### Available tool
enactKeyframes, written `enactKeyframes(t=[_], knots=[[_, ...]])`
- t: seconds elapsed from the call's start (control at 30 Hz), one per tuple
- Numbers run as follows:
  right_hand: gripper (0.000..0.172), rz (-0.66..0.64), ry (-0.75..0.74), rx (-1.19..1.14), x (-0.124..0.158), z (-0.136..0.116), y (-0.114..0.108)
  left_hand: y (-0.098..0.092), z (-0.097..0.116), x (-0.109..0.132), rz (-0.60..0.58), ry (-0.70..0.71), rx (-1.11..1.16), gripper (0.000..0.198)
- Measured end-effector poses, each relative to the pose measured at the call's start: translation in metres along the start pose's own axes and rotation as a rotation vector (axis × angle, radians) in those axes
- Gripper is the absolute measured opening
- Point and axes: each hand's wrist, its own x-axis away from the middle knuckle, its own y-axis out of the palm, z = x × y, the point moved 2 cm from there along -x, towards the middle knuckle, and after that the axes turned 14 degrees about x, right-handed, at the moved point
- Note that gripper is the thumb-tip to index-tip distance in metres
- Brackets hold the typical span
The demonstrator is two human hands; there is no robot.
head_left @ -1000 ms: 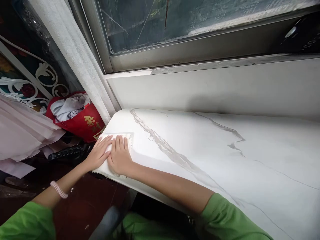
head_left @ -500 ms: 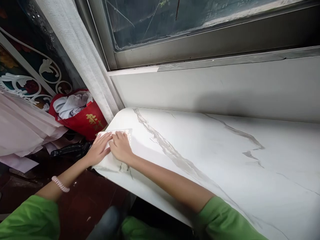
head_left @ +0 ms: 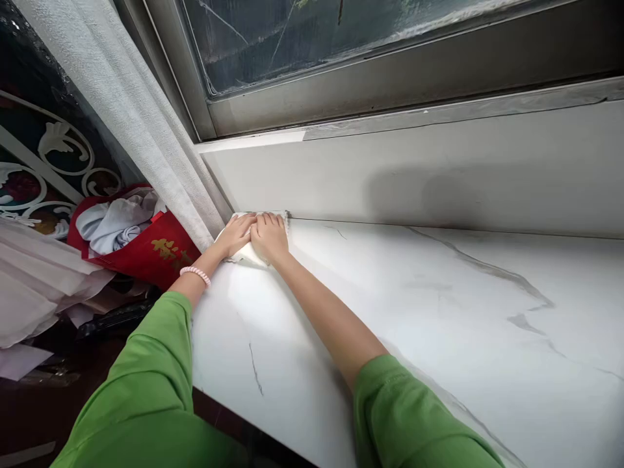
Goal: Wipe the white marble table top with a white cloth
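A folded cream-white cloth (head_left: 249, 256) lies at the far left corner of the white marble-patterned tabletop (head_left: 439, 325), up against the wall. My left hand (head_left: 236, 235) rests flat on the cloth with its fingers stretched forward. Beside it, my right hand (head_left: 270, 238) presses on the cloth with its fingers bent over it. The two hands touch near the fingertips and thumb. Much of the cloth is hidden under them. A pink coiled band (head_left: 195, 275) circles my left wrist.
A red bag (head_left: 166, 250) stuffed with pale cloth stands left of the table, below a light curtain (head_left: 141, 110). Pale pink fabric (head_left: 43, 279) hangs at the far left. A metal-framed window (head_left: 380, 84) sits above the low wall behind the tabletop.
Both hands and the cloth have moved away from me, from the table's near left edge to the far corner by the wall. The view has shifted slightly.
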Motion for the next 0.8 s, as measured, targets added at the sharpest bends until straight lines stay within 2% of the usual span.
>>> enactKeyframes(t=[0.07,0.17,0.3,0.4,0.5,0.6,0.7,0.8], knots=[[0.044,0.035,0.029,0.004,-0.006,0.007,0.002,0.002,0.000,-0.011,-0.005,0.018,-0.003,0.044],[0.043,0.054,0.033,0.013,-0.006,0.009,0.001,0.003,0.000,-0.012,-0.002,0.028,-0.005,0.045],[0.046,0.023,0.007,0.012,0.008,0.005,-0.004,0.005,0.006,0.002,0.007,0.014,-0.004,0.047],[0.051,-0.045,0.001,-0.010,0.031,0.002,-0.012,0.009,0.021,0.023,-0.009,0.025,-0.019,0.048],[0.052,-0.114,-0.059,-0.047,0.064,-0.001,-0.026,0.016,0.046,0.059,-0.015,0.005,-0.071,0.049],[0.053,-0.202,-0.139,-0.115,0.106,-0.010,-0.045,0.022,0.077,0.111,0.016,-0.028,-0.127,0.052],[0.058,-0.324,-0.193,-0.196,0.152,-0.022,-0.066,0.025,0.107,0.166,0.029,0.001,-0.135,0.052],[0.066,-0.466,-0.251,-0.282,0.190,-0.034,-0.083,0.024,0.129,0.206,0.012,0.042,-0.121,0.054]])
